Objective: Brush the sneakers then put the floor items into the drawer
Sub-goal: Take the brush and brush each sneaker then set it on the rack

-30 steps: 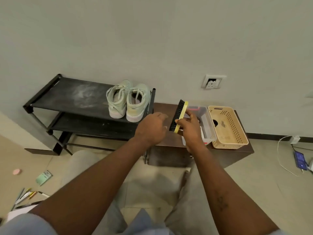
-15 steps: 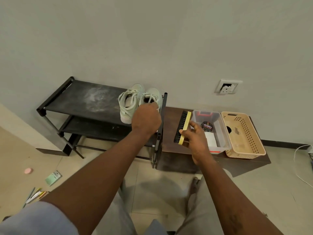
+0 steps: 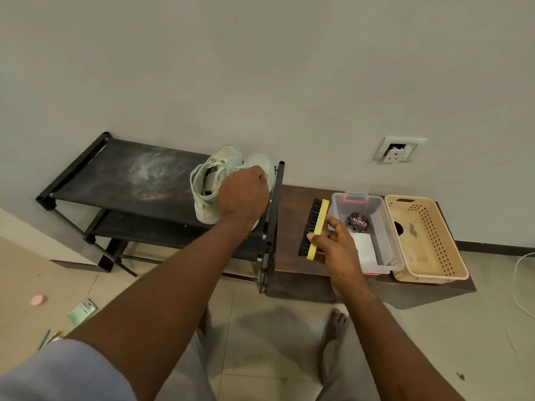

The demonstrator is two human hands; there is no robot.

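Note:
Two pale green sneakers (image 3: 211,180) stand side by side at the right end of a black shoe rack's top shelf (image 3: 124,175). My left hand (image 3: 244,195) is curled over the right sneaker, gripping it and hiding most of it. My right hand (image 3: 333,244) holds a shoe brush (image 3: 314,227) with a yellow back and black bristles, over the low dark brown cabinet (image 3: 292,204). On the floor at the left lie a pink eraser (image 3: 38,300), a green card (image 3: 82,311) and several pens (image 3: 47,338).
A clear plastic box (image 3: 385,227) with a shoe polish tin (image 3: 358,222) and a beige perforated basket (image 3: 428,238) sit on the cabinet. A wall socket (image 3: 398,150) is above them. A white cable (image 3: 521,285) lies at the right edge. My bare foot (image 3: 333,337) rests on the tiled floor.
My left hand reached forward from beside the brush to the right sneaker and closed on it. My right hand lowered the brush toward the cabinet top. The view shifted left.

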